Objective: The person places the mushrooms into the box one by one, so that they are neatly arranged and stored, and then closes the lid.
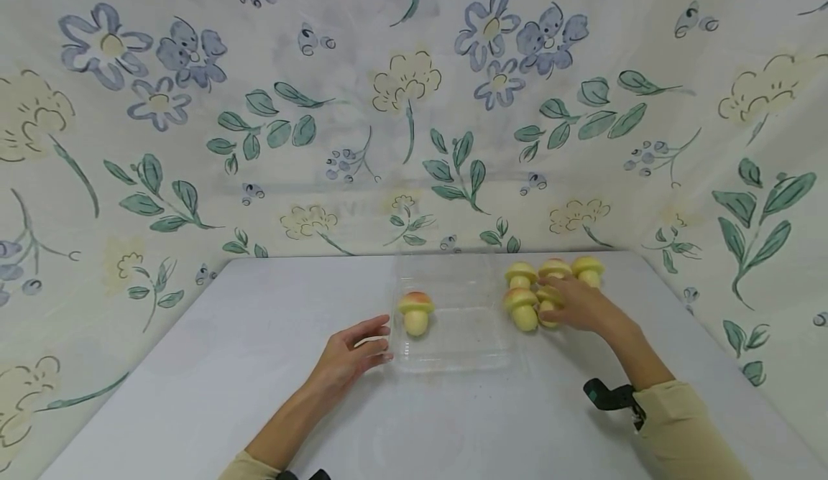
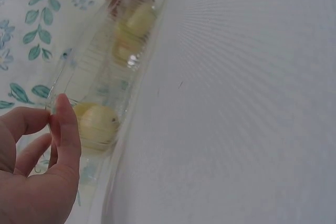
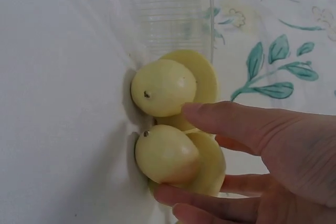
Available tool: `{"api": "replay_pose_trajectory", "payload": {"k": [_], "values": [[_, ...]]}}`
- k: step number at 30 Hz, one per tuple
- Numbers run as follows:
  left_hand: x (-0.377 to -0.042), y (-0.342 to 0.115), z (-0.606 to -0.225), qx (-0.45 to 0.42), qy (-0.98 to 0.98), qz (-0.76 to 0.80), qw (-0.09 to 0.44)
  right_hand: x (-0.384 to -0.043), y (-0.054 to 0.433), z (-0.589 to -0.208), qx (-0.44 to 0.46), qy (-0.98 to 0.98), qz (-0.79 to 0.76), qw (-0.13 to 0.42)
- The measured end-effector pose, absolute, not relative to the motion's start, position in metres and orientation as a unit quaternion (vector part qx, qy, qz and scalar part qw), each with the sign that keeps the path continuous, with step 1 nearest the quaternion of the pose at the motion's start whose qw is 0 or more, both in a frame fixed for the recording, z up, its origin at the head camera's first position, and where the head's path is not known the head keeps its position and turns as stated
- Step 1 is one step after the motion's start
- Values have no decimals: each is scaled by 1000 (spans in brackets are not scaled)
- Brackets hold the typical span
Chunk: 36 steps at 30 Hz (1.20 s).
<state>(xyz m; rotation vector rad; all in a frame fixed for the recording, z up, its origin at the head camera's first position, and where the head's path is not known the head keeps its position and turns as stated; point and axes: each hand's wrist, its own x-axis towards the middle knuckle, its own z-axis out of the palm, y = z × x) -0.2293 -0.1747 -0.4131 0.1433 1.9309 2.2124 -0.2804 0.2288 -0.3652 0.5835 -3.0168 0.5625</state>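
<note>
Floral cloth (image 1: 407,128) printed with blue blossoms and green leaves hangs behind the white bench (image 1: 259,300), on which a clear plastic container (image 1: 462,336) sits as the landmark. Inside the container, near its left wall, stands one yellow mushroom (image 1: 415,315) with an orange-tinted cap. Just outside the container's right wall, the other yellow mushrooms (image 1: 521,309) cluster in two rows, three at the back and two in front. Over this cluster, right of the container, the right hand (image 1: 578,304) grasps the front-row mushroom (image 3: 168,156) farther from the container, thumb on one side and fingers on the other. Left of the container, the left hand (image 1: 346,358) is relaxed, its slightly bent fingers at the container's left wall. Beige sleeves (image 1: 686,430) cover both forearms partway, nearer the person than the container.
</note>
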Motion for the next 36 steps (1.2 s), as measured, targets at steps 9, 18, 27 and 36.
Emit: {"api": "replay_pose_trajectory", "payload": {"k": [9, 18, 27, 36], "values": [[-231, -173, -413, 51, 651, 751, 99, -281, 232, -368, 175, -968, 181, 2], [-230, -174, -412, 50, 651, 751, 101, -289, 235, -376, 153, -968, 197, -14], [-230, -173, -412, 46, 651, 751, 101, -290, 238, -378, 161, -966, 201, -5], [-229, -172, -412, 46, 648, 754, 97, -289, 239, -377, 159, -966, 202, -16]]}}
